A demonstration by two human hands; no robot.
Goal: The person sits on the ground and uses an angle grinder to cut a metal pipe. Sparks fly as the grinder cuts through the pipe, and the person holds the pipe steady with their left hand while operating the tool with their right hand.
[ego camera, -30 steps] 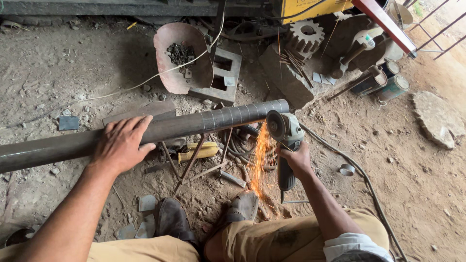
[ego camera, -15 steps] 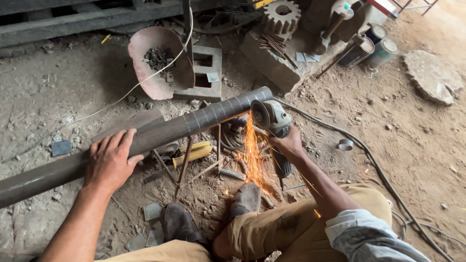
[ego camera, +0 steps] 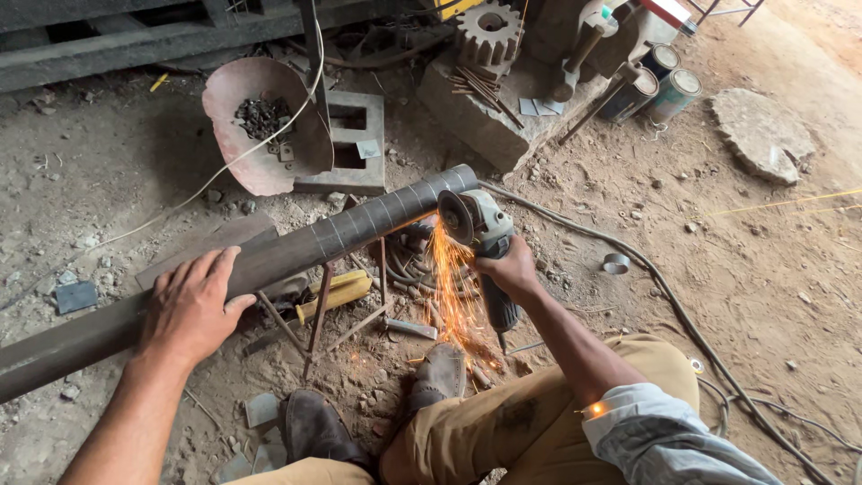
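A long grey pipe is laid across a thin metal stand above the dirt floor. Its far left end is cut off by the edge of the picture. The left hand is pressed flat on the pipe, fingers spread. The right hand is wrapped around a grinder held at the pipe's right end. The spot where they meet is hidden by orange sparks.

Single head cam, looks steeply down and forward from the person's own eye height. Close range: forearms and knees fill the bottom edge, dirt floor runs to the top. No second view.
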